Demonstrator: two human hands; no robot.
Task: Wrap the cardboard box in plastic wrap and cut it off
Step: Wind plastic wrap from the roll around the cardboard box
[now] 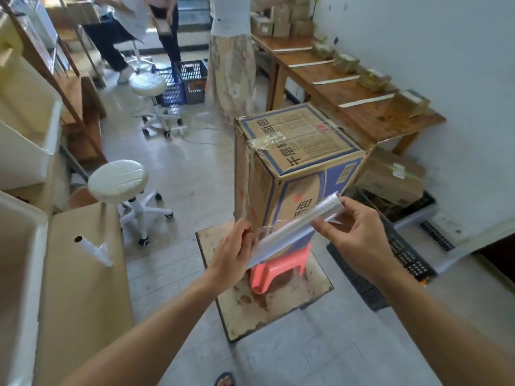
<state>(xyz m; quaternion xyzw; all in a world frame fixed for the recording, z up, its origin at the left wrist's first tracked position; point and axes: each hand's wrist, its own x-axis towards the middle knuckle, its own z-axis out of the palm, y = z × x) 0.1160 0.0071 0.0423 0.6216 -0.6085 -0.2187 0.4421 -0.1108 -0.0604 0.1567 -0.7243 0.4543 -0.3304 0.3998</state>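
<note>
Place: we stand in a small packing workroom.
Signs: we see small cartons (345,62) lined on a wooden bench (362,114), plastic crates (192,82), rolling stools (119,181).

The cardboard box (301,146) bore large blue Chinese characters across its top, sideways to the camera. "面" and "包" could be read there, and "包" again on its side. The fine-print panel (320,139) beside them was too small to read.

Left hand (232,253) and right hand (355,234) bare, forearms (156,324) bare back to frame edge. Well below the fingers (324,228): one foot in a dark open-toe sandal (225,379).
</note>
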